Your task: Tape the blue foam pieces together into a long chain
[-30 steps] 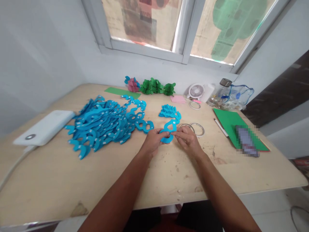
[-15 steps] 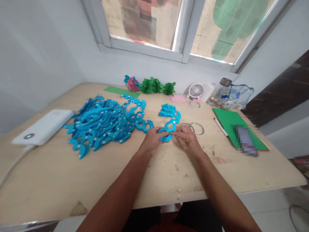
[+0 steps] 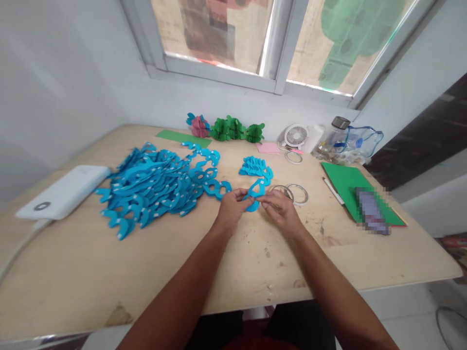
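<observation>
My left hand point(image 3: 233, 208) pinches a blue paper cutout point(image 3: 258, 187) with rounded openings and small white patches, held just above the table. From the other side, my right hand point(image 3: 280, 209) has its thumb and finger closed at the cutout's right edge. Part of the paper is hidden behind my fingers. Just beyond the hands lies a small folded blue paper chain point(image 3: 253, 166). A large heap of similar blue paper cutouts point(image 3: 156, 182) spreads to the left, a few loose rings of it reaching toward my left hand.
Tape rolls point(image 3: 299, 194) lie right of my right hand. A white power bank point(image 3: 65, 190) with a cable sits left. Green paper ornaments point(image 3: 233, 128), a small fan point(image 3: 296, 136) and a glass bottle point(image 3: 337, 131) line the back. Green sheets point(image 3: 343, 182) and a pen point(image 3: 333, 191) are right.
The blue cutout has tilted and turned slightly between my fingers, and less of its lower part shows. My left hand has shifted its grip a little; both hands stay at the same place.
</observation>
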Tool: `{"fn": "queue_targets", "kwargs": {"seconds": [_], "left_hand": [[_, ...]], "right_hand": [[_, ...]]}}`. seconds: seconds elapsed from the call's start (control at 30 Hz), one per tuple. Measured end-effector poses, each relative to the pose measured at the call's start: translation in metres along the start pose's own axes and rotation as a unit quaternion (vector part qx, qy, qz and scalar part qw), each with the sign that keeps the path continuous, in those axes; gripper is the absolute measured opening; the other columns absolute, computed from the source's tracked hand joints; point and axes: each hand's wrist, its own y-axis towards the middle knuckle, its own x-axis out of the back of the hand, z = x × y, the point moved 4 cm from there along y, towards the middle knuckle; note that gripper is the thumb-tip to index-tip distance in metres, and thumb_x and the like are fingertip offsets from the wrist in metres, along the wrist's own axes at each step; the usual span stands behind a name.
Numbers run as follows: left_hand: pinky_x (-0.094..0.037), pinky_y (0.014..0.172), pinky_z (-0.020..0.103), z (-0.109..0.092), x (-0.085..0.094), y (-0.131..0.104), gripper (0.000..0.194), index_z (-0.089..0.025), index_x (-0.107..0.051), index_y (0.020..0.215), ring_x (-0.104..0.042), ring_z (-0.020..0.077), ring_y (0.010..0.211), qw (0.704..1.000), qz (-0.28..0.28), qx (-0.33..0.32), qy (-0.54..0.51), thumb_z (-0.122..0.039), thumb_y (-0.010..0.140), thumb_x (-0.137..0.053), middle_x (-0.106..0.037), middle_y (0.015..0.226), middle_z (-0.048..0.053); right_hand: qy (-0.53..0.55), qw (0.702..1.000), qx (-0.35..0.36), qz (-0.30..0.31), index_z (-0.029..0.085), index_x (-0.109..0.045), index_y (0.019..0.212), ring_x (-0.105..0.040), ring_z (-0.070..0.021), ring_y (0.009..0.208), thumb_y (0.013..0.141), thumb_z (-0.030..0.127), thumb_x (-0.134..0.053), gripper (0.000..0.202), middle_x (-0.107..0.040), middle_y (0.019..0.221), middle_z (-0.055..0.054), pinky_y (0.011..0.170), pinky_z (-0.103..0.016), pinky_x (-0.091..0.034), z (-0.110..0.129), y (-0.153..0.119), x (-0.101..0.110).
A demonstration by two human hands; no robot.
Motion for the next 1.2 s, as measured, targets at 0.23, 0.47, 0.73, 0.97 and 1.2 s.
{"fn": "queue_targets", "kwargs": {"seconds": [0.23, 0.47, 0.73, 0.97, 1.2], "left_hand": [[-0.048, 0.065, 0.027, -0.004, -0.002, -0.001, 0.023, -0.014, -0.065, 0.072, -0.061, 0.0173, 0.068, 0.998, -0.013, -0.060, 0.025, -0.024, 0.052, -0.073, -0.066, 0.066, 0.003], [-0.048, 0.065, 0.028, 0.000, -0.001, 0.000, 0.025, -0.015, -0.065, 0.071, -0.061, 0.0183, 0.071, 0.998, -0.026, -0.053, 0.023, -0.026, 0.050, -0.073, -0.066, 0.069, 0.003], [-0.048, 0.068, 0.027, -0.001, -0.001, -0.001, 0.022, -0.014, -0.066, 0.073, -0.061, 0.0177, 0.073, 0.998, -0.024, -0.054, 0.018, -0.023, 0.053, -0.071, -0.065, 0.069, 0.002], [-0.047, 0.068, 0.027, 0.000, -0.001, -0.001, 0.030, -0.015, -0.066, 0.077, -0.061, 0.0173, 0.074, 0.998, -0.038, -0.048, -0.006, -0.024, 0.049, -0.075, -0.065, 0.071, 0.002], [-0.045, 0.062, 0.025, 0.002, 0.001, -0.001, 0.028, -0.014, -0.065, 0.081, -0.059, 0.0143, 0.067, 0.996, -0.048, -0.069, 0.023, -0.022, 0.054, -0.071, -0.063, 0.068, 0.001]], "right_hand": [[0.068, 0.995, -0.075, -0.017, 0.023, -0.068, 0.095, -0.059, -0.0165, 0.077, 0.085, 0.027, -0.052, 0.020, -0.064, 0.082, -0.004, 0.069, -0.029, -0.046, -0.012, 0.000, -0.006], [0.057, 0.993, -0.091, -0.040, 0.022, -0.070, 0.092, -0.058, -0.0158, 0.071, 0.084, 0.028, -0.052, 0.020, -0.064, 0.075, -0.003, 0.062, -0.027, -0.045, -0.017, -0.001, -0.007], [0.037, 0.996, -0.066, -0.042, 0.023, -0.069, 0.093, -0.058, -0.0159, 0.073, 0.084, 0.021, -0.050, 0.022, -0.064, 0.077, -0.004, 0.065, -0.028, -0.046, -0.011, 0.000, -0.006], [0.042, 0.996, -0.067, -0.036, 0.023, -0.068, 0.098, -0.058, -0.0155, 0.074, 0.084, 0.020, -0.050, 0.023, -0.064, 0.079, -0.004, 0.066, -0.028, -0.046, -0.010, 0.000, -0.007], [0.030, 0.997, -0.073, -0.015, 0.021, -0.067, 0.101, -0.057, -0.0151, 0.075, 0.084, 0.018, -0.049, 0.025, -0.063, 0.082, -0.005, 0.066, -0.027, -0.044, -0.007, 0.000, -0.009]]}}
